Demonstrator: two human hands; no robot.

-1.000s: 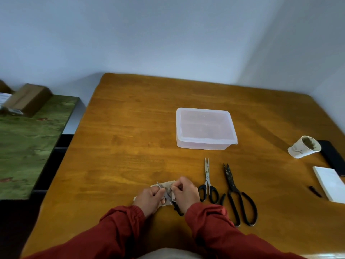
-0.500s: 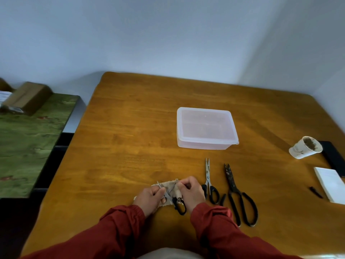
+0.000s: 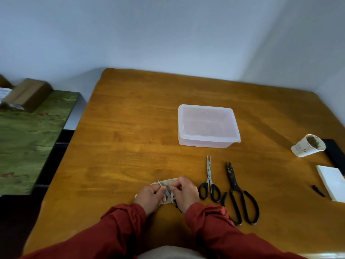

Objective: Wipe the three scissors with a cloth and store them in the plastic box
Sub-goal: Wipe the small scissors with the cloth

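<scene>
We work low and close to the near edge of the table (image 3: 130,146), where both wrists can brace. Our left hand (image 3: 151,195) has its fingers (image 3: 158,189) curled round the cloth (image 3: 169,182), folding it over the blades of the small scissors (image 3: 167,192) so the metal is rubbed rather than touched bare. Only the tip pokes out past the cloth. Our right hand (image 3: 185,193) pinches the scissors near the pivot to steady them, and a black handle shows beneath it. The medium scissors (image 3: 209,176) and large scissors (image 3: 233,181) lie side by side just to our right, within easy reach, likely waiting their turn. The plastic box (image 3: 208,126) sits beyond them with its lid on and nothing stored that we can make out.
</scene>
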